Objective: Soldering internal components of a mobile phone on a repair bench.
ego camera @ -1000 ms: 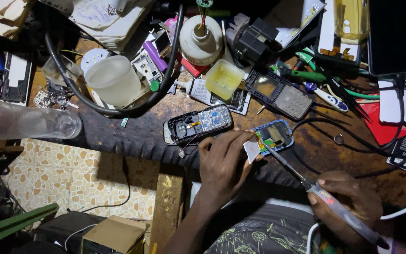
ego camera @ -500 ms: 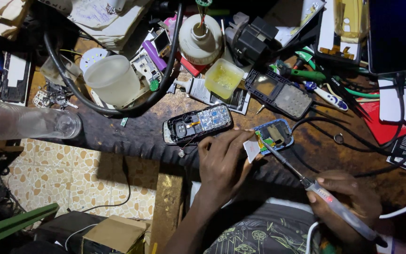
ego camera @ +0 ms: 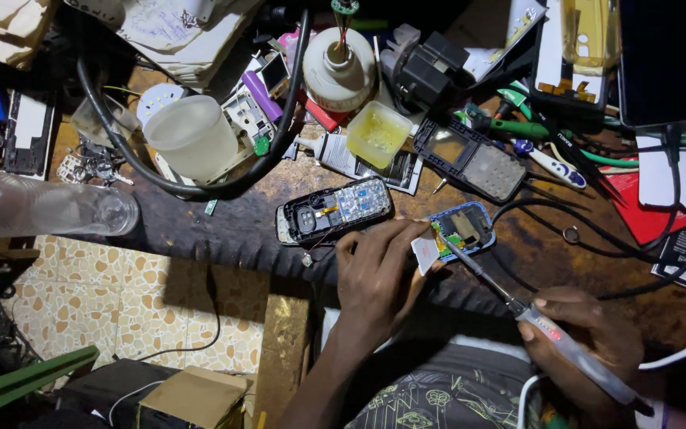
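Note:
My left hand [ego camera: 379, 274] rests on the edge of the wooden bench and pinches a small white piece [ego camera: 425, 252] against a small blue-edged circuit board [ego camera: 462, 229]. My right hand [ego camera: 589, 342] grips a soldering iron [ego camera: 553, 334] whose thin tip touches the board next to the white piece. An opened phone body [ego camera: 333, 210] with its keypad exposed lies just left of the board, close to my left fingers.
The bench is crowded: a translucent cup [ego camera: 192, 135], a black hose loop [ego camera: 224, 183], a white bottle [ego camera: 339, 71], a yellow tub [ego camera: 377, 133], a black phone frame [ego camera: 470, 159], screwdrivers [ego camera: 518, 127], cables. A clear bottle [ego camera: 41, 208] lies at left; tiled floor [ego camera: 136, 302] below.

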